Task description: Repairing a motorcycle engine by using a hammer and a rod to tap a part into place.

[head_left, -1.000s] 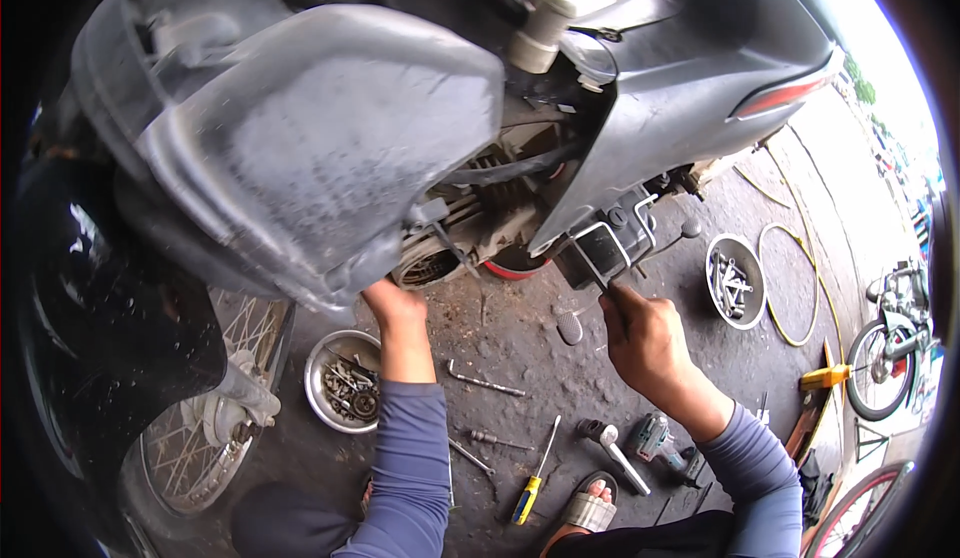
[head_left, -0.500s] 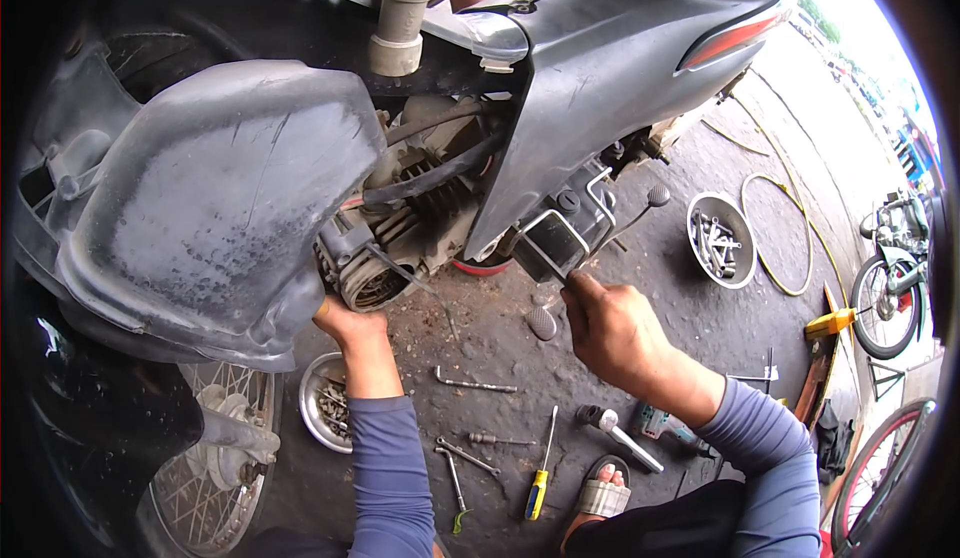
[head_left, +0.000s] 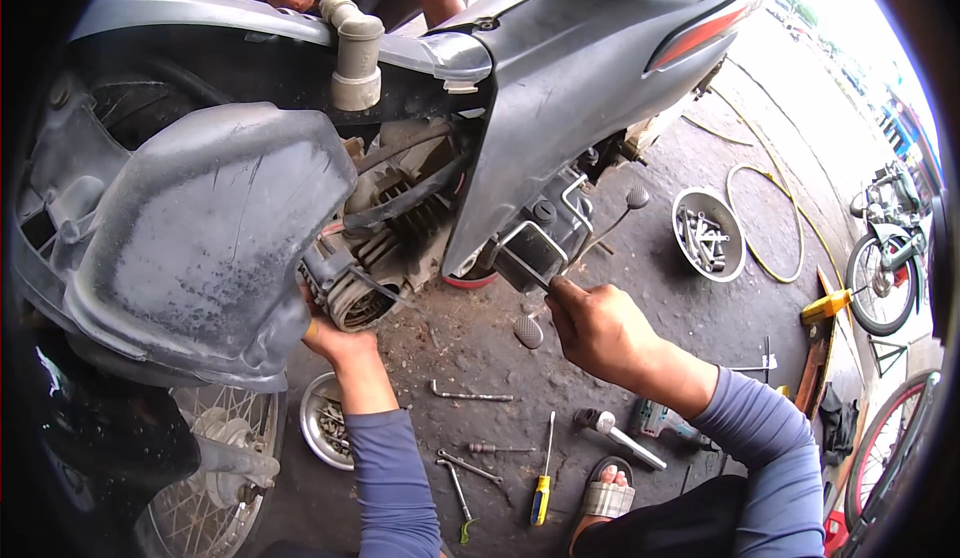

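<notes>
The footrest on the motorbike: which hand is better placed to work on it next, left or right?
Right, probably. The right hand is already just under the footrest, fingers at its edge. The left hand is farther away, at the finned engine part under the grey fender.

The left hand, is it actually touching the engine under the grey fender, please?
Touching: the head view shows the left hand pressed up against the finned engine, its fingers hidden behind the grey fender, no gap visible.

Dusty, matt grey plastic mudguard (head_left: 205, 238) beside glossy dark grey plastic body panel (head_left: 570, 78). Ribbed bare-metal engine casing (head_left: 355, 293), grimy and dull. Shiny round steel bowl (head_left: 708, 233) of metal parts on rough, stained concrete floor (head_left: 460, 343).
</notes>
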Available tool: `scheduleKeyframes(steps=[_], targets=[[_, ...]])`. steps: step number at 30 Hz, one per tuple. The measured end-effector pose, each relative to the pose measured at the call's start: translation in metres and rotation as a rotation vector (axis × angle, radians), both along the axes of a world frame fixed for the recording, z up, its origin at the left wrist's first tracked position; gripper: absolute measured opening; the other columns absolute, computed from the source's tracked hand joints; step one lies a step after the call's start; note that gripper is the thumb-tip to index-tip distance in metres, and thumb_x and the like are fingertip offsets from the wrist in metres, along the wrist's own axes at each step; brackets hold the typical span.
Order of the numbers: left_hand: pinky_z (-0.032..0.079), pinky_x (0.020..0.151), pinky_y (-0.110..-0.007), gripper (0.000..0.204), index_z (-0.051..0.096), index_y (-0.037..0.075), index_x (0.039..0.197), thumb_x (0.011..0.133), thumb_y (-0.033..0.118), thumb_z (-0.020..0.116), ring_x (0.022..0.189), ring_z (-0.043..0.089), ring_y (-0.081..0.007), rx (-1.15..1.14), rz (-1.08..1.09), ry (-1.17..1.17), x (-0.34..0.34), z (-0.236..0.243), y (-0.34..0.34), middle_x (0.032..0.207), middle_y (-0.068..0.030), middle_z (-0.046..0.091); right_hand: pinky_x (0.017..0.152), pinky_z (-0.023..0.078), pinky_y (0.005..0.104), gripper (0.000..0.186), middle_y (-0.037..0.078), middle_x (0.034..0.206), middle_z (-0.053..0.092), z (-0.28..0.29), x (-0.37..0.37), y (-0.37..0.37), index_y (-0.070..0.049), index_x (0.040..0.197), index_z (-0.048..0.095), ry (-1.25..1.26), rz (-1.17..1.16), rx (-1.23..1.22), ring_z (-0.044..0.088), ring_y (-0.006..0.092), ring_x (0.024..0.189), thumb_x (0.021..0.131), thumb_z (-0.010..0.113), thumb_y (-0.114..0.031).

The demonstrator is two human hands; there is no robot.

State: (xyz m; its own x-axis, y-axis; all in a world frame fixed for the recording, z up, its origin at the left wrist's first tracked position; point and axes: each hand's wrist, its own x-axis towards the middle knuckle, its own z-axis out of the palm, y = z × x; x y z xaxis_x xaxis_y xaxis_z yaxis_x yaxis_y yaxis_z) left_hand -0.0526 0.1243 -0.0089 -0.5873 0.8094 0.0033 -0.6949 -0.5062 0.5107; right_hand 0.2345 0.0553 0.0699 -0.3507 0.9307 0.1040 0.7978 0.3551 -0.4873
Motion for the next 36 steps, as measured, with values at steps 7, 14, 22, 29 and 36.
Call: scheduleKeyframes(steps=[7,14,22,29,36], targets=[[0.046,0.098,-0.045,0.059,0.053,-0.001,0.125,0.089,0.045,0.045,0.114,0.055,-0.0291,0.049,-0.054,-0.056,-0.006,-0.002,0.002,0.124,-0.0143,0.056,0.054,0.047,0.0503,0.013,0.023,0.059,0.055,0.005,-0.004,0.002,0.002,0.092,0.050,0.030,0.019,0.015,0.058,0.0431,0.059,0.084,0.052,-0.009],[0.044,0.096,-0.052,0.052,0.053,0.003,0.122,0.089,0.041,0.040,0.112,0.054,-0.0347,0.113,-0.106,-0.121,-0.009,0.009,0.005,0.122,-0.0161,0.056,0.052,0.046,0.0504,0.013,0.022,0.057,0.054,0.004,0.002,0.008,0.001,0.092,0.052,0.047,0.040,0.034,0.058,0.0422,0.057,0.085,0.053,-0.010],[0.042,0.101,-0.047,0.058,0.046,-0.001,0.131,0.094,0.043,0.036,0.118,0.052,-0.0319,0.007,-0.055,-0.179,-0.013,0.000,0.011,0.130,-0.0173,0.051,0.051,0.046,0.0509,0.015,0.022,0.057,0.055,0.000,0.003,0.007,0.002,0.091,0.052,-0.001,0.043,0.112,0.058,0.0422,0.057,0.086,0.052,-0.012],[0.046,0.095,-0.049,0.062,0.047,0.008,0.131,0.090,0.054,0.044,0.114,0.054,-0.0326,-0.082,-0.008,0.047,-0.025,-0.011,0.015,0.127,-0.0140,0.054,0.054,0.047,0.0502,0.014,0.023,0.061,0.056,0.009,-0.011,-0.003,0.000,0.089,0.052,-0.019,-0.047,0.022,0.059,0.0423,0.060,0.087,0.052,-0.013],[0.044,0.099,-0.050,0.072,0.048,0.003,0.131,0.088,0.060,0.040,0.114,0.055,-0.0336,0.014,-0.109,0.093,-0.012,0.000,0.010,0.128,-0.0162,0.054,0.053,0.047,0.0502,0.014,0.023,0.060,0.055,-0.004,-0.014,-0.012,0.001,0.088,0.052,0.000,-0.096,0.064,0.059,0.0432,0.059,0.086,0.052,-0.013]])
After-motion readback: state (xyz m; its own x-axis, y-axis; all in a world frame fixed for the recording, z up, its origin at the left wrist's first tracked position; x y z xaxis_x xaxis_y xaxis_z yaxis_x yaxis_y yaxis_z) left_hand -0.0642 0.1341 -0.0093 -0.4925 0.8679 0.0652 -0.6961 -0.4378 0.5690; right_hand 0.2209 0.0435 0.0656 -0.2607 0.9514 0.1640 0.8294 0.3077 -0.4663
